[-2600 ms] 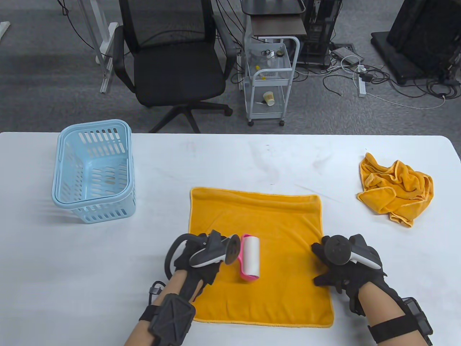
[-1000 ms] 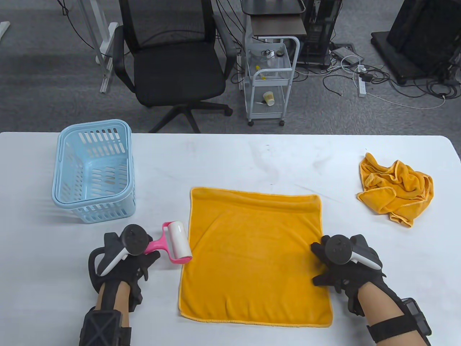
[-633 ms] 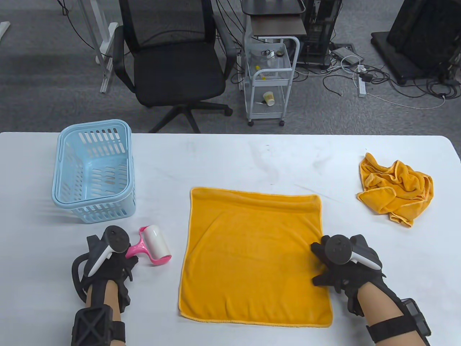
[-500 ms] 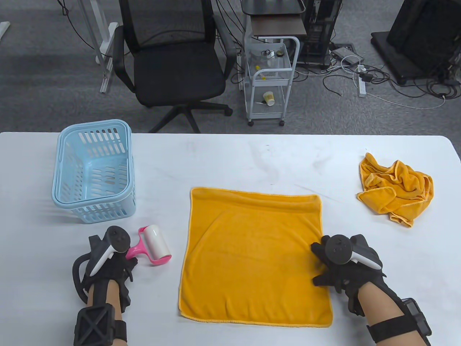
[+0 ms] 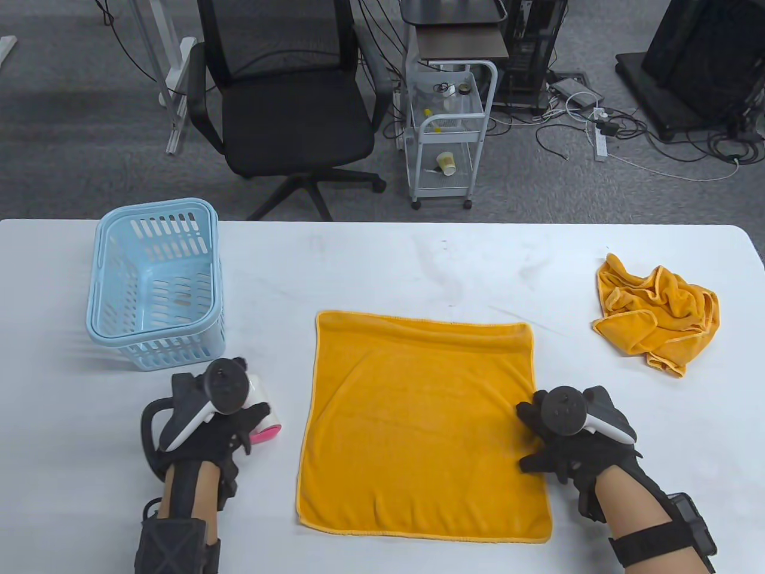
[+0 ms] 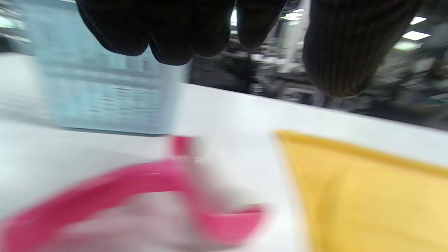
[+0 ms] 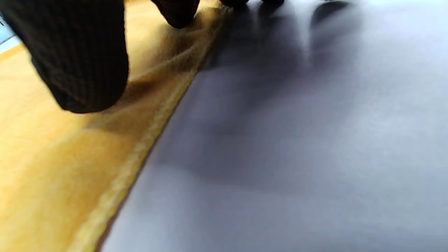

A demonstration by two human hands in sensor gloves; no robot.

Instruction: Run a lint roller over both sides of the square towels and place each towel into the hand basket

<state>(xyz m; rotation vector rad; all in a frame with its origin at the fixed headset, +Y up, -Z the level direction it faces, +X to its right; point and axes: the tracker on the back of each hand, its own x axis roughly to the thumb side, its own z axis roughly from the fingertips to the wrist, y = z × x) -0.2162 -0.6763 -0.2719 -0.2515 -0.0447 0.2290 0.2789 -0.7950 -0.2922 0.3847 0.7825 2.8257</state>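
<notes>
PROGRESS: basket (image 5: 113, 335) is holding no towels | flat towel (image 5: 424, 424) is lying mid-table, crumpled towel (image 5: 657, 311) far right | left hand (image 5: 215, 424) is hovering over roller (image 5: 263, 418), fingers apparently uncurled, blurred | right hand (image 5: 568, 442) is pressing flat towel's edge, fingers spread.

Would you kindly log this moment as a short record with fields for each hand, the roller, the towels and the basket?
left hand: above the lint roller, fingers extended, grip not visible
right hand: fingers on the flat towel's right edge
lint roller: on the table, left of the flat towel
flat towel: spread out
crumpled towel: far right
basket: no towel inside
</notes>
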